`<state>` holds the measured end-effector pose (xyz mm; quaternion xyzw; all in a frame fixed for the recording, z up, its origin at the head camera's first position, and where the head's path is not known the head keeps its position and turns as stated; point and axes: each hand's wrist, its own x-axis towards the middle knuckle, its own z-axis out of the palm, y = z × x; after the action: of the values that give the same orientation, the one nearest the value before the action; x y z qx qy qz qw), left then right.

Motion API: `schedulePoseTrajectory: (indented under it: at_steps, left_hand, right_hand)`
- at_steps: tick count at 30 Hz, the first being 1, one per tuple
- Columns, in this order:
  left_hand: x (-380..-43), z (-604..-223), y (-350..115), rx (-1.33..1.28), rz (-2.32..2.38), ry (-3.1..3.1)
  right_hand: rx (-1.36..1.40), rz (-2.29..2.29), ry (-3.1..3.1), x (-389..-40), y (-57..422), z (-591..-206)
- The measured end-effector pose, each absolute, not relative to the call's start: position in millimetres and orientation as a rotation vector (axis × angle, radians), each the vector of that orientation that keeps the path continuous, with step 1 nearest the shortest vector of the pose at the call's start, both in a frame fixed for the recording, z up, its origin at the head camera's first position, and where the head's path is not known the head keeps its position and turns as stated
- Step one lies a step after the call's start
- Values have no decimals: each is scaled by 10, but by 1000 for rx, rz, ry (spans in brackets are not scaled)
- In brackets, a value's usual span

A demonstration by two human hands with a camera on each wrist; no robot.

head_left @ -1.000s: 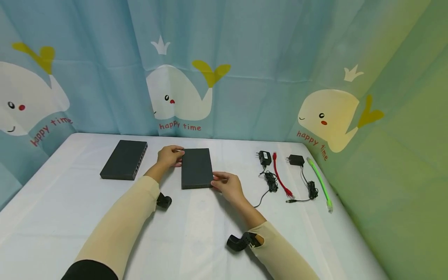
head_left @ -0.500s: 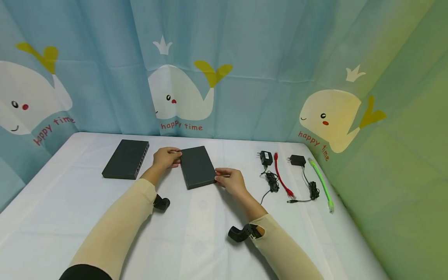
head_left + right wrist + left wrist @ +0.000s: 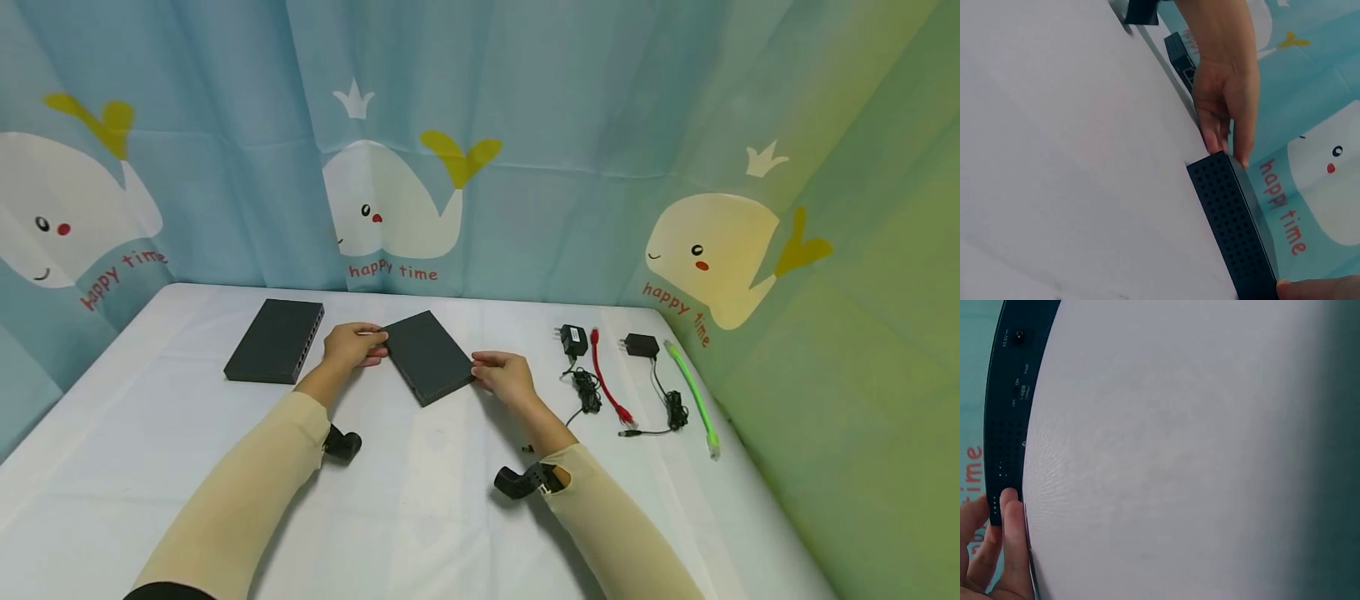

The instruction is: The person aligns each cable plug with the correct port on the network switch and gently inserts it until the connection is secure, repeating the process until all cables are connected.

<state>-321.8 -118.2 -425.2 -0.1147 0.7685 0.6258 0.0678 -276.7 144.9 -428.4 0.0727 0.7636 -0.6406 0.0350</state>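
Note:
A flat black network switch [image 3: 431, 358] is held between both hands close over the white tabletop, turned at an angle. My left hand [image 3: 356, 345] pinches its far left corner, fingers and thumb on either face. My right hand [image 3: 506, 377] grips the near right corner by its edge. In the left wrist view the switch's side [image 3: 1013, 394] shows a power jack and a small ON/OFF marking, with the left hand's fingers [image 3: 1015, 531] at one end. The right wrist view shows rows of vent holes along a side [image 3: 1225, 215], and the right hand's finger [image 3: 1316, 289] at its end.
A second black switch [image 3: 275, 342], with a row of ports, lies left of my left hand. To the right lie two black power adapters [image 3: 573, 340] with bundled cords, a red network cable [image 3: 606, 375] and a green one [image 3: 693, 396]. A printed curtain [image 3: 555, 225] stands behind the table.
The held switch has turned counterclockwise as seen from above. My right hand has moved slightly away and to the right, my left hand slightly left and nearer.

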Motion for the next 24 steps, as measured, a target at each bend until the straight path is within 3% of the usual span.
schedulePoseTrajectory:
  at_steps: [15,24]
  left_hand:
    - [-3146,-4307,-1168,-387,1949,2302]
    - [-3115,-4280,-1161,-391,1968,2293]
  right_hand:
    - [290,-2049,2325,-2898,1477,-4286]
    - [399,-2179,2403,-2622,1309,-4323]
